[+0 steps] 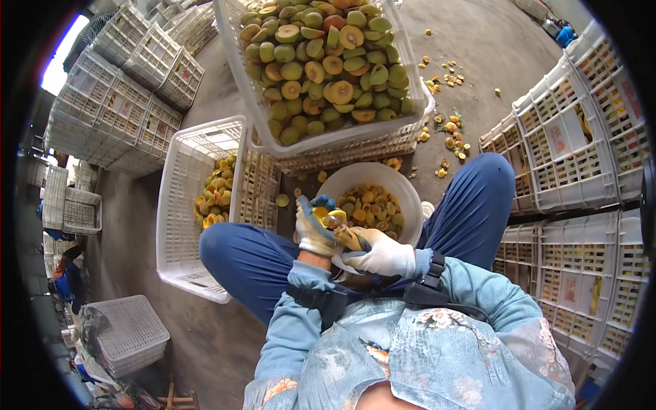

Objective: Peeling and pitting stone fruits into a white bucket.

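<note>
My left hand (313, 230), in a white knit glove with grey-blue coated fingers, holds a yellow cut stone fruit (328, 217). In my right hand (382, 252), also gloved, is a short hand tool (348, 238) with a yellowish-brown handle. Its working end meets the fruit, and the exact shape of that end is too small to tell. Both hands are close together over the near edge of a round white tub (353, 176), between my knees. Yellow fruit pieces (376, 205) lie in the tub.
Ahead, a white plastic crate (294, 148) full of halved green stone fruit (328, 66) rests on another crate. A tilted crate (174, 215) with cut fruit stands by my left knee. Stacked crates (566, 143) rise at right, others (115, 97) at left. Fruit scraps (453, 128) litter the floor.
</note>
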Demonstrator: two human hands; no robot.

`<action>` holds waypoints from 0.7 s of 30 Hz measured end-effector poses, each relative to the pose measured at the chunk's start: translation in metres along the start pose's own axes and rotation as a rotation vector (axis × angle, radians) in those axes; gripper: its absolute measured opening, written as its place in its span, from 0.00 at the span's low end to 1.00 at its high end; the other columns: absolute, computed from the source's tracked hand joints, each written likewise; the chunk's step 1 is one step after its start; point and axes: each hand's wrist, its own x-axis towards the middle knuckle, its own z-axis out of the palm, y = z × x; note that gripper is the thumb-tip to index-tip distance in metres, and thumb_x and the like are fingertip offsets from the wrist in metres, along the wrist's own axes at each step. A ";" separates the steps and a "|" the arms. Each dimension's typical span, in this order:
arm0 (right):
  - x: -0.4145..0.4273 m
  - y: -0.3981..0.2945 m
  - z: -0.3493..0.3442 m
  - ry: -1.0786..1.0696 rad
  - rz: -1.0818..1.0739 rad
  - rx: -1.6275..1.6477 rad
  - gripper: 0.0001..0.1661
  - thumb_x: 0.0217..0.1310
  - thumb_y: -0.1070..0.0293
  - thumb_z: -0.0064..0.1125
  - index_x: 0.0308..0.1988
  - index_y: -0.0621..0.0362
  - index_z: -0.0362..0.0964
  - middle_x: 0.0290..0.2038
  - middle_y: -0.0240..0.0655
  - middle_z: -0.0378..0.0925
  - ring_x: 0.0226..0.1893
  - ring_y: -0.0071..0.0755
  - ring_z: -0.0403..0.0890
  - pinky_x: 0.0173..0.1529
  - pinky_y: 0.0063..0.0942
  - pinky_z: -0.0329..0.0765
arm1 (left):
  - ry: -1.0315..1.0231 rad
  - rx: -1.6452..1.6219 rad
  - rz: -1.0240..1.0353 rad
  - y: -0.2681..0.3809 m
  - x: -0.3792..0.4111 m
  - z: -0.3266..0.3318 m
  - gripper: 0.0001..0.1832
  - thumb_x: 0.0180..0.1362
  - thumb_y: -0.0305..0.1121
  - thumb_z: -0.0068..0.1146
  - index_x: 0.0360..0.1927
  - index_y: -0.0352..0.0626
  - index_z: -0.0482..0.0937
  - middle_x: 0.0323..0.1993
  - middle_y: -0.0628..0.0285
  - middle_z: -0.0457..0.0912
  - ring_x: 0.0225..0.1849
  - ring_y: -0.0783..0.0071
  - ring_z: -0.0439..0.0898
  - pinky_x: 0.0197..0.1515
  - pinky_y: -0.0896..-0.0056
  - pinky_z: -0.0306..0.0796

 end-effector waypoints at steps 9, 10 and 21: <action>0.005 0.013 -0.049 -0.148 0.430 -1.157 0.26 0.65 0.49 0.37 0.44 0.55 0.76 0.38 0.39 0.80 0.42 0.46 0.79 0.44 0.36 0.75 | 0.445 0.809 0.910 0.173 0.011 0.032 0.30 0.60 0.48 0.53 0.58 0.39 0.64 0.52 0.54 0.73 0.48 0.66 0.75 0.48 0.70 0.71; 0.002 0.027 -0.040 0.006 0.359 -0.968 0.24 0.65 0.52 0.37 0.44 0.56 0.75 0.39 0.40 0.80 0.41 0.47 0.80 0.44 0.37 0.75 | 0.634 1.159 1.082 0.195 0.008 0.025 0.36 0.57 0.46 0.58 0.62 0.36 0.59 0.58 0.50 0.67 0.56 0.61 0.68 0.56 0.66 0.64; -0.006 0.018 -0.045 -0.001 0.350 -0.888 0.16 0.63 0.62 0.40 0.43 0.60 0.69 0.36 0.47 0.79 0.40 0.51 0.80 0.43 0.40 0.75 | 0.004 1.697 1.146 0.062 0.089 0.166 0.32 0.53 0.44 0.61 0.59 0.41 0.68 0.54 0.45 0.72 0.55 0.51 0.71 0.57 0.59 0.65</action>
